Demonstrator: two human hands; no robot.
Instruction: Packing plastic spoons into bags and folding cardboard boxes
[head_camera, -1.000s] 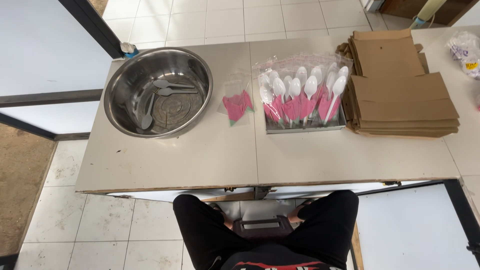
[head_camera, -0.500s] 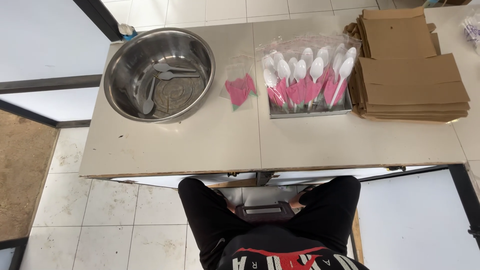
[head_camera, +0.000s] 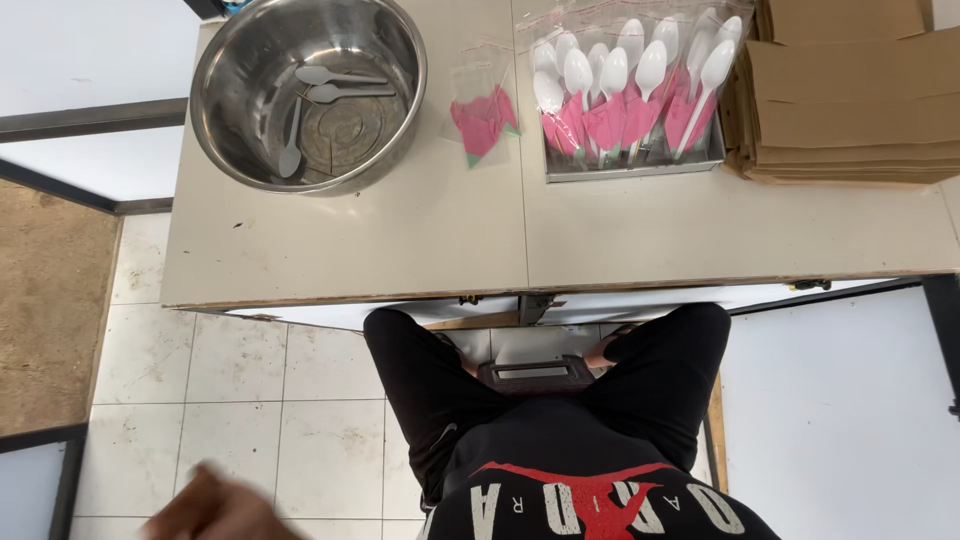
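My left hand (head_camera: 215, 510) shows only as a blurred shape at the bottom left, low over the tiled floor and far from the table; its fingers cannot be made out. My right hand is out of sight. On the beige table (head_camera: 400, 250) stands a steel bowl (head_camera: 400, 90) with three loose spoons (head_camera: 330, 90) in it. To the bowl's right lies a clear bag with a pink napkin (head_camera: 482, 122). Further right, a metal tray (head_camera: 630, 168) holds several clear bags, each with a white spoon and pink napkin (head_camera: 625, 95).
A stack of flat brown cardboard (head_camera: 850, 110) lies at the table's right end. I sit on a stool, my black-trousered legs (head_camera: 430, 390) below the table's front edge. A brown mat (head_camera: 50, 300) covers the floor at left.
The view has tilted down and drawn closer, so the table now sits higher in frame. My blurred left hand has come into view at the bottom left.
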